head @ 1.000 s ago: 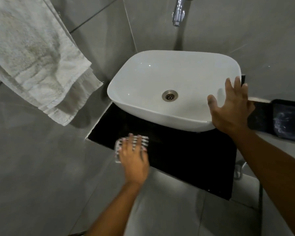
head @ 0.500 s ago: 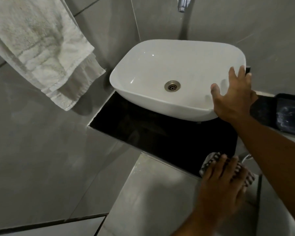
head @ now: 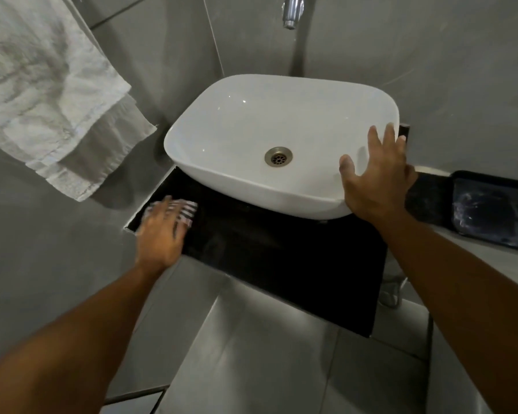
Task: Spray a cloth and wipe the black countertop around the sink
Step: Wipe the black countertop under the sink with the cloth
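A white basin sink (head: 251, 121) sits on a black countertop (head: 296, 264) set into a corner of grey tiled walls. My left hand (head: 162, 231) presses flat on a striped cloth (head: 187, 212) at the countertop's left end, just below the basin; the hand is motion-blurred. The cloth shows only past my fingertips. My right hand (head: 374, 180) rests with fingers spread on the basin's right rim. No spray bottle is in view.
A pale towel (head: 48, 94) hangs on the left wall above the counter. A chrome tap spout (head: 292, 11) juts out over the basin. A dark tray (head: 494, 210) lies on the ledge at the right. Grey tiled floor lies below the counter.
My left hand has swept the cloth from the counter's front right corner back to its left end. The right hand has stayed on the basin rim.
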A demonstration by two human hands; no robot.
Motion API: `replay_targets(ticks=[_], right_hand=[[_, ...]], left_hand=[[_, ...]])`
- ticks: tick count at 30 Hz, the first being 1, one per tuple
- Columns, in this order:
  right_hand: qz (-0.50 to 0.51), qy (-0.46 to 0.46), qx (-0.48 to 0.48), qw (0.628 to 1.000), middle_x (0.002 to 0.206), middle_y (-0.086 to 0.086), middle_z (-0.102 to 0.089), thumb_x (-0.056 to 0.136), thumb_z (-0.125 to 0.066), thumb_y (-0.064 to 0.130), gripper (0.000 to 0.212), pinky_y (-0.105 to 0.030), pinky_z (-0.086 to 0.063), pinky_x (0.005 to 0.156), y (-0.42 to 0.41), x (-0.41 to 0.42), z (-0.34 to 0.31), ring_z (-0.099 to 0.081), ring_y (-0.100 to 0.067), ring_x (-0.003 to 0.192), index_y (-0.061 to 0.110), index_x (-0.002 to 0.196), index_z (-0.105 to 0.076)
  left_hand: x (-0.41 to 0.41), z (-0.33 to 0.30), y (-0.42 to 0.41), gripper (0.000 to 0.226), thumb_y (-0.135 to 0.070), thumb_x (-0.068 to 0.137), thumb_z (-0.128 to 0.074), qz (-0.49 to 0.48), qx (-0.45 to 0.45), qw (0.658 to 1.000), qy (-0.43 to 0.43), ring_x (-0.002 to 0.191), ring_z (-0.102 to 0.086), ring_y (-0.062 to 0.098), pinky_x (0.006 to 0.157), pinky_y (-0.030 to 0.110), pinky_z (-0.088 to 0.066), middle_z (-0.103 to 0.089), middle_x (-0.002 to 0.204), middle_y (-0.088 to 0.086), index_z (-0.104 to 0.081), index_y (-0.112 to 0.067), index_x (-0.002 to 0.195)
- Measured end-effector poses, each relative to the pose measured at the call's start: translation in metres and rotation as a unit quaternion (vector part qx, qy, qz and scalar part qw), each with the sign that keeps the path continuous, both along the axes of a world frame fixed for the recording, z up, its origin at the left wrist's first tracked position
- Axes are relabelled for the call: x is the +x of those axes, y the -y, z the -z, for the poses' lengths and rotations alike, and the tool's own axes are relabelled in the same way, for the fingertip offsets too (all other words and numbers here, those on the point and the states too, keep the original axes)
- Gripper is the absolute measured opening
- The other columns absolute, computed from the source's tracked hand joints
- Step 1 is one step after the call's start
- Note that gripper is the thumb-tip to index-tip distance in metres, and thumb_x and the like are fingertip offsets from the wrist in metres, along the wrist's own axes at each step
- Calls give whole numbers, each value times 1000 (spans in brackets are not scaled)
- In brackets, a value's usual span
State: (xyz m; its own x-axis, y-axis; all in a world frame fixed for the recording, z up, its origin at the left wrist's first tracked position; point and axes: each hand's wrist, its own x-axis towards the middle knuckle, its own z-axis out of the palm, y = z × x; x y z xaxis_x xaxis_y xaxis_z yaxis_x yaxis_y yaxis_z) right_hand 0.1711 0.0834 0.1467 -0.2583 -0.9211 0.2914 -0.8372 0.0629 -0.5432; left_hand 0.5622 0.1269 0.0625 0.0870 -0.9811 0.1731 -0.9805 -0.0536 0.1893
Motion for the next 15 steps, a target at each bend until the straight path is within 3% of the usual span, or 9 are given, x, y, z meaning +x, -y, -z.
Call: replay_targets(ticks=[3,7,11,15], right_hand=[[1,7,-3,1000,163,-7,-14,92,-46,48,69,-56,-14,114,0,-1,1,-8,-33,149,18,151,-26],[-4,9,3,1000,164,-6,-12,93,-47,47,69,-57,-12,115,0,0,1,-6,-32,149,19,152,-25],[-3,10,5,1000,164,-5,-11,92,-47,48,70,-56,-12,114,0,0,-1,-5,-31,149,20,152,-24],[5,8,-5,1000,163,-7,-13,92,-46,50,71,-55,-13,114,-2,0,0,-8,-32,149,19,152,-26]], left_hand=[[-5,-1,11,58,-36,90,-35,-142,-10,990,-13,136,-35,45,115,53,-22,-42,146,26,-51,-8,138],[-41,3,7,51,-29,98,-43,-225,-13,972,-71,145,-20,37,118,49,-9,-30,156,19,-40,-14,146],[-115,7,-25,53,-27,96,-50,-181,-13,981,-74,145,-23,36,118,49,-14,-32,156,17,-41,-15,146],[-232,13,-81,55,-30,89,-47,-48,-16,993,-102,141,-33,34,117,49,-22,-38,154,13,-47,-16,142]])
